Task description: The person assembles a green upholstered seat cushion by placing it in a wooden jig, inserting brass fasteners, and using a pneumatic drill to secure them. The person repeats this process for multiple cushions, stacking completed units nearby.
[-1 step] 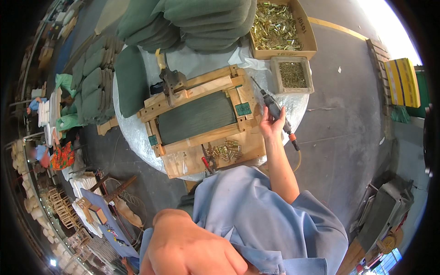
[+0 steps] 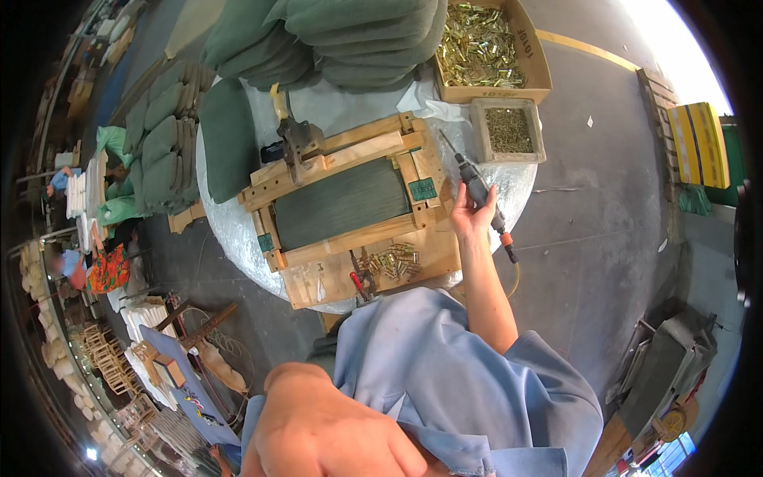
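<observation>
My right hand (image 2: 474, 210) is closed around a black air screwdriver (image 2: 475, 186) with a long thin bit pointing away and an orange fitting at its rear. It holds the tool just right of a wooden frame jig (image 2: 342, 247) that surrounds a green fabric-covered panel (image 2: 342, 204). A dark metal clamp (image 2: 300, 148) sits on the jig's far bar. Close to the camera at the lower edge, my left hand (image 2: 330, 433) is raised before my blue shirt, its fingers curled. Whatever they hold, if anything, is hidden.
Brass-coloured fittings fill a cardboard box (image 2: 537, 56) at the back; small fasteners fill a clear tray (image 2: 540, 143). More fittings (image 2: 395, 261) and red-handled pliers (image 2: 358, 282) lie near me. Green cushions (image 2: 358, 36) are stacked behind. An air hose (image 2: 517, 282) trails from the tool.
The air screwdriver's bit and rear end have shifted very slightly, to the right at the tip. Otherwise the hands and the jig look the same.
</observation>
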The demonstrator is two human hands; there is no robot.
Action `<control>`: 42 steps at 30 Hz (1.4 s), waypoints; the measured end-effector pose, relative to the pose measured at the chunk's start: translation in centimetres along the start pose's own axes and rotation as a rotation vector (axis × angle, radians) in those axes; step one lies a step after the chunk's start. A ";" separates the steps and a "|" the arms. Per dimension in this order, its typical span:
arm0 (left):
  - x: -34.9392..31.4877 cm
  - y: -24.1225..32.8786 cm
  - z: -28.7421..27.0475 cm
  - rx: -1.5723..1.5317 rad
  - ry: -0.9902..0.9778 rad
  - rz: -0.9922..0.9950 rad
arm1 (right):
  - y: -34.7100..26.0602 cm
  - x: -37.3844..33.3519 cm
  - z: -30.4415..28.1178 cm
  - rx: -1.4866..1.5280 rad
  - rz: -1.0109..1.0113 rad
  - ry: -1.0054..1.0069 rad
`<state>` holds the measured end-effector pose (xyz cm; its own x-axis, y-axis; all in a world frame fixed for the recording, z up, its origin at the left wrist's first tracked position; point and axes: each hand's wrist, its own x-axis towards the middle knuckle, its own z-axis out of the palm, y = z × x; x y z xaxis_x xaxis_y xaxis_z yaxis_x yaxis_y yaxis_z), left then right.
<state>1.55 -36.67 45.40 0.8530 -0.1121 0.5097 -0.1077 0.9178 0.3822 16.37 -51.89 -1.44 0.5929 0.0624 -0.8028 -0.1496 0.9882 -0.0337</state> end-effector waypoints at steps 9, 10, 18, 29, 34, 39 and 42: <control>-0.3 2.0 -9.9 0.470 0.133 -0.063 | 1.5 2.9 1.6 -0.139 -0.011 0.086; -0.6 1.9 -12.9 0.663 0.258 -0.046 | 1.4 2.8 1.5 -0.185 -0.045 0.104; -5.2 11.3 -41.1 1.859 1.240 -0.007 | -0.7 3.7 1.3 -0.254 -0.018 0.165; -1.5 18.9 -51.3 1.005 1.453 -0.385 | 2.1 2.8 0.9 0.070 0.115 0.088; 1.1 18.5 -46.2 0.733 1.255 0.143 | 2.2 1.8 1.6 0.119 0.124 0.075; 3.8 24.1 -33.8 0.923 0.751 0.031 | 2.8 1.6 1.1 0.139 0.113 0.020; -0.6 24.0 -29.2 1.054 0.867 0.105 | 3.7 2.1 1.4 0.031 0.077 0.021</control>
<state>13.35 -3.41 31.74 0.8181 0.5695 0.0800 -0.1930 0.1409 0.9710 18.13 -47.88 -2.41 0.5635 0.1355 -0.8149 -0.1696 0.9844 0.0464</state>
